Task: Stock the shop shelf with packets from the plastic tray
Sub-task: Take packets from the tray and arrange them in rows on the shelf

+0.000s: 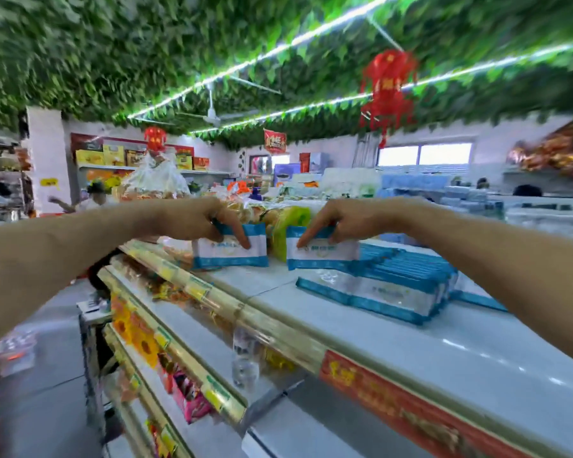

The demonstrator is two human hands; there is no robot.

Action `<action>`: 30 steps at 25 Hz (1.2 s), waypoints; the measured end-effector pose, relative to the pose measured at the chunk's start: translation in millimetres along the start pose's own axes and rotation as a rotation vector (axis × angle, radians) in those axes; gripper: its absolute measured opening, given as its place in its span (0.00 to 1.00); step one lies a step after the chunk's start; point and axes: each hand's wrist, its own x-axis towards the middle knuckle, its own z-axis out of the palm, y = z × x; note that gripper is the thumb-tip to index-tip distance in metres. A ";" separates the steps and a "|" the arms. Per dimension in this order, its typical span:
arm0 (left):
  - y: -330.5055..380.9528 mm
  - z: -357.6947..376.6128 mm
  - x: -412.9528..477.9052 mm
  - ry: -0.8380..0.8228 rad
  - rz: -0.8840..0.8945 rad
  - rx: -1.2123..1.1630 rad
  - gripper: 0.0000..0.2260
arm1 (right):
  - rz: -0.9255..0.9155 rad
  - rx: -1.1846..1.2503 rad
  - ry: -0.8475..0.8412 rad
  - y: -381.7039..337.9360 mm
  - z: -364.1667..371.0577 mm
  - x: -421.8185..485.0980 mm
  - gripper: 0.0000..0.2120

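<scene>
Shop shelf [311, 328]: left hand [205, 223] pinches a packet [232, 251], right hand [343, 223] a second packet [323, 254]; best seated upright, flush beside the stack [394, 289].

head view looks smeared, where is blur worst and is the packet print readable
Head view: motion blur smears the leaf ceiling and lower shelves most; the left packet and right packet, in the left hand and right hand, are sharper but their print is unreadable; glare streaks the top shelf.
</scene>
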 end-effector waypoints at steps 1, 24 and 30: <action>8.8 3.4 21.5 -0.005 0.040 0.011 0.23 | 0.051 -0.010 0.006 14.4 -4.9 -18.3 0.29; 145.2 34.3 209.0 -0.050 0.327 -0.118 0.24 | 0.599 -0.082 0.076 199.3 47.8 -201.3 0.24; 198.0 38.6 233.5 -0.036 0.391 -0.233 0.23 | 0.590 -0.104 0.212 201.0 33.1 -222.8 0.20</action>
